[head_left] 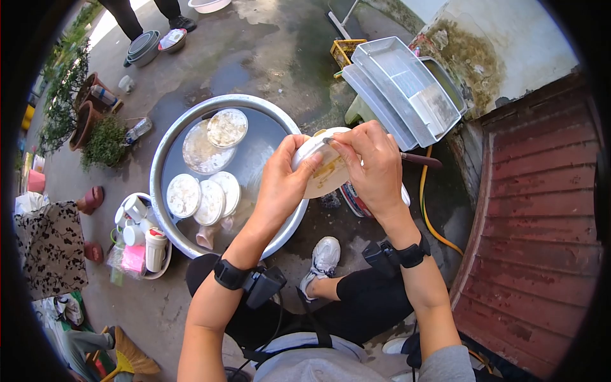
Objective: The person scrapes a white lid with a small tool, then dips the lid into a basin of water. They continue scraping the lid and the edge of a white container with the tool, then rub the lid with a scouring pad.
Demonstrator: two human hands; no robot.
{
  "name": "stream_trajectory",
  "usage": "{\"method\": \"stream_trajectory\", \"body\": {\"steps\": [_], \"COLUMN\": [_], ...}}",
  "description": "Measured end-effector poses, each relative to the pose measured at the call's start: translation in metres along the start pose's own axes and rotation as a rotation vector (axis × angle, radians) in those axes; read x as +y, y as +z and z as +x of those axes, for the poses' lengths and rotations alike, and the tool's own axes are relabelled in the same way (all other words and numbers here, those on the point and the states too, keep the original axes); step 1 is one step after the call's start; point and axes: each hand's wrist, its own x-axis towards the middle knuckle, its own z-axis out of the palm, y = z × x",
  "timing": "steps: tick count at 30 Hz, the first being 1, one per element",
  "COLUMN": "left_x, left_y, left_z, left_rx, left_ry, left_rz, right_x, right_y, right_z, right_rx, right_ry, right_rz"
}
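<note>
My left hand grips a round whitish plastic lid by its edge, tilted up in front of me. Yellow-brown residue marks the lid's face. My right hand is closed around a knife; its dark reddish handle sticks out to the right, and a small grey tip shows at the lid's rim. Most of the blade is hidden by my fingers. Left of my hands, a large metal basin holds water and several round white lids with brownish stains.
A bowl of cups and a tumbler stands left of the basin. Stacked clear plastic bins lean at the upper right. A yellow hose runs beside the red metal door. Potted plants line the left. Another person's legs show at the top.
</note>
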Motion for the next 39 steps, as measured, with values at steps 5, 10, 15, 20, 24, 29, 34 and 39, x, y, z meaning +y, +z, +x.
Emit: {"method": "stream_trajectory", "body": {"steps": [5, 10, 15, 20, 24, 29, 34, 39], "left_x": [0.006, 0.004, 0.012, 0.009, 0.013, 0.011, 0.007, 0.021], "left_y": [0.000, 0.008, 0.003, 0.002, 0.001, 0.005, 0.002, -0.007], "left_z": [-0.001, -0.008, -0.004, -0.003, -0.006, -0.007, -0.003, -0.006], "left_rx": [0.020, 0.014, 0.022, 0.081, 0.068, 0.048, 0.033, -0.074], "left_ry": [0.006, 0.070, 0.013, 0.069, 0.051, 0.060, -0.107, -0.171], "left_rz": [0.057, 0.229, 0.152, 0.139, 0.144, 0.184, -0.135, -0.234], "right_x": [0.003, -0.008, -0.002, -0.013, -0.009, -0.016, -0.006, 0.011], "right_y": [-0.003, 0.002, 0.003, 0.005, 0.003, 0.003, 0.003, -0.014], "right_z": [0.004, 0.002, 0.002, 0.000, 0.003, 0.000, 0.003, 0.005], "right_rx": [-0.022, -0.033, 0.028, -0.013, 0.000, -0.032, 0.025, 0.052], "right_ry": [0.008, -0.055, -0.005, -0.077, -0.055, -0.096, -0.063, 0.069], "right_rz": [-0.052, -0.020, -0.029, 0.014, 0.004, -0.003, -0.042, -0.048]}}
